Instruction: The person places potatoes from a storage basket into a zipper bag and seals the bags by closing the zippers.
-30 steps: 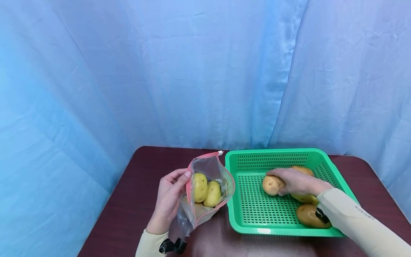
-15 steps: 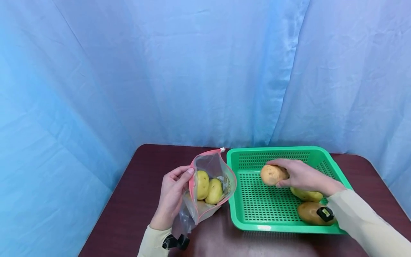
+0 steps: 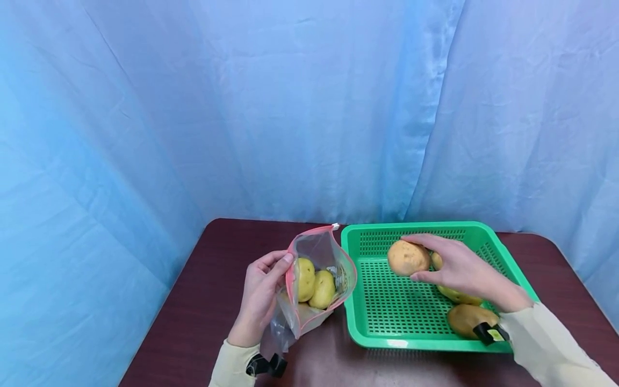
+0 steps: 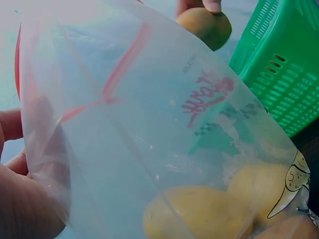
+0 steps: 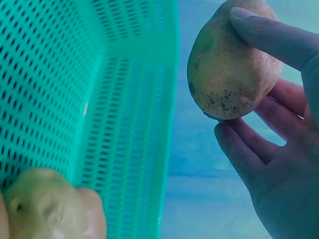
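My left hand [image 3: 263, 290] pinches the pink rim of a clear zip bag [image 3: 309, 325] between thumb and fingers, and the bag's mouth gapes toward the right. Inside lie yellowish potatoes [image 3: 323, 290]; the left wrist view shows them through the plastic, low in the bag [image 4: 149, 124]. With thumb and fingertips my right hand [image 3: 459, 266] grips a tan potato [image 3: 408, 258], held up over the green basket [image 3: 355, 322]. Dark specks mark this potato [image 5: 232, 64] in the right wrist view.
More potatoes rest along the basket's right side, among them a brown potato [image 3: 469, 320] near the front and a greenish-yellow potato [image 3: 459, 295] behind it. The basket stands on a dark red-brown table [image 3: 193, 322]. Blue curtains [image 3: 309, 107] hang behind the table.
My right hand has lifted the tan potato up from the basket floor and shifted it slightly left. My left hand keeps its hold on the bag and has barely moved.
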`<state>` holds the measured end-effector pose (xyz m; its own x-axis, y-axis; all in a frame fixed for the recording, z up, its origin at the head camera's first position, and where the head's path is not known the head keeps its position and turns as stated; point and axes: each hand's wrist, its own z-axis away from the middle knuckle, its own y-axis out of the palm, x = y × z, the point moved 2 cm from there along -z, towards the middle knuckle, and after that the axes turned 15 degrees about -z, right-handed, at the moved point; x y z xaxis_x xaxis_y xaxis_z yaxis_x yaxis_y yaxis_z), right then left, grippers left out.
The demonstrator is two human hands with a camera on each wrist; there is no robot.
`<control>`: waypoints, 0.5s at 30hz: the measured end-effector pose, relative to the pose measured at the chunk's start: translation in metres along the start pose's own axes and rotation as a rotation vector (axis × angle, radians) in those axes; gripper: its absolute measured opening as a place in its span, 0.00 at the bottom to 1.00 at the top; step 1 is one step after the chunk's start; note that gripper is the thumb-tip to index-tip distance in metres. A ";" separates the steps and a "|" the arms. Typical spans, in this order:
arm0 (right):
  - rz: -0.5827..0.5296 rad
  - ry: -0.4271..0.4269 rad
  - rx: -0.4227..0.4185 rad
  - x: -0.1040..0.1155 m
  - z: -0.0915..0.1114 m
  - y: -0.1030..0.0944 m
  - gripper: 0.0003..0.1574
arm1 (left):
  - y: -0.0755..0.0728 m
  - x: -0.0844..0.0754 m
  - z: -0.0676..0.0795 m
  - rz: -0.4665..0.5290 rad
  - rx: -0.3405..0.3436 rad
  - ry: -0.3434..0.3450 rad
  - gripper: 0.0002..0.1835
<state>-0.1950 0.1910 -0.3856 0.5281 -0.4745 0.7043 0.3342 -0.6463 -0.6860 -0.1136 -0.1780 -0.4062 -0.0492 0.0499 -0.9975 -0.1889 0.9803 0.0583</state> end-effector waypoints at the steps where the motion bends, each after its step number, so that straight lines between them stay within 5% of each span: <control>1: -0.003 -0.005 -0.012 0.002 0.001 0.001 0.48 | 0.000 0.000 0.000 -0.002 0.000 -0.001 0.05; 15: -0.006 -0.210 -0.163 0.041 0.003 0.010 0.49 | -0.003 0.001 0.001 -0.004 -0.009 -0.001 0.05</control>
<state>-0.1673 0.1668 -0.3639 0.6828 -0.3469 0.6429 0.2162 -0.7447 -0.6315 -0.1126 -0.1806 -0.4078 -0.0472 0.0467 -0.9978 -0.1983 0.9786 0.0552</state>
